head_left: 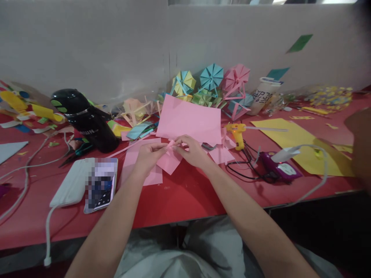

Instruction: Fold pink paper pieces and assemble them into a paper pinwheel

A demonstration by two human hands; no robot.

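Near the middle of the red table, a small folded pink paper (pixel 171 163) is pinched between both of my hands. My left hand (pixel 150 155) grips its left side with fingers pressed together. On the right side, my right hand (pixel 190 150) holds it between thumb and fingers. Flat pink sheets (pixel 150 178) lie under and left of my hands. Behind them a large pink sheet (pixel 189 119) leans at a slant. A yellow glue gun (pixel 238 136) rests to the right of my right hand.
Left are a black bottle (pixel 92 125), a phone (pixel 102 185) and a white power bank (pixel 72 183). Right are a purple power socket (pixel 281 170), cables and a yellow sheet (pixel 324 158). Folded paper umbrellas (pixel 211 77) and a cup (pixel 263 95) stand at the back.
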